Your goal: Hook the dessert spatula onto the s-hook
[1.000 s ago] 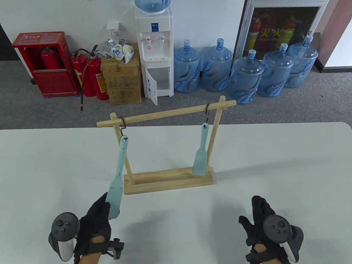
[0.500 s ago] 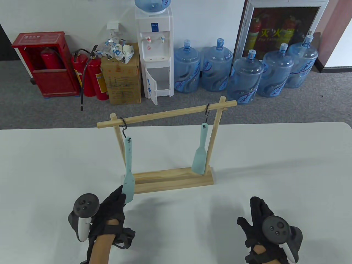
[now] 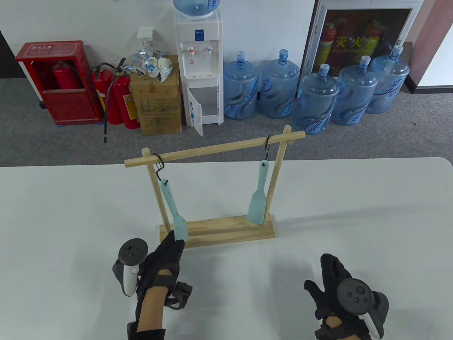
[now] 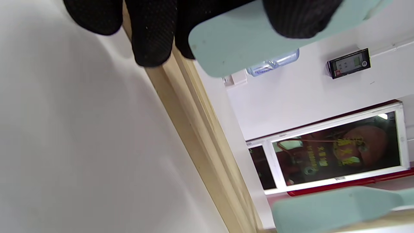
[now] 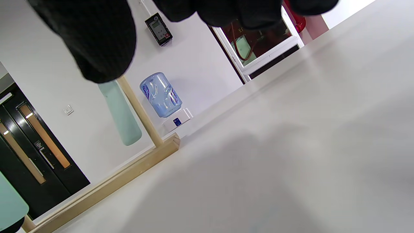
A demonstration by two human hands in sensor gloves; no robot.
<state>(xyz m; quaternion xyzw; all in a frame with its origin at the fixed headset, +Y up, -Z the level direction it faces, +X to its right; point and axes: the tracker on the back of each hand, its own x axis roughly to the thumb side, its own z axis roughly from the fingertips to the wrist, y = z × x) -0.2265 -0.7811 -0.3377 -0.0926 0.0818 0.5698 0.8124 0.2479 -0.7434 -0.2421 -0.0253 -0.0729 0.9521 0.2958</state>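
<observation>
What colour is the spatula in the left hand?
Pale mint-blue spatula, seen best in the table view.

— What's along the far wall?
— A white water dispenser (image 3: pixel 199 67), blue water jugs (image 3: pixel 283 85) lined up on the grey carpet (image 3: pixel 389 134), a cardboard box (image 3: pixel 156 102), red fire extinguishers (image 3: pixel 120 99) beside a red cabinet (image 3: pixel 58 83).
— And on the right?
— A glass-fronted extinguisher case (image 3: pixel 361 35), daylight past it.

Left hand (image 3: pixel 161 262) reaching forward, fingers pinched, right hand (image 3: pixel 336 283) low, fingers spread
</observation>
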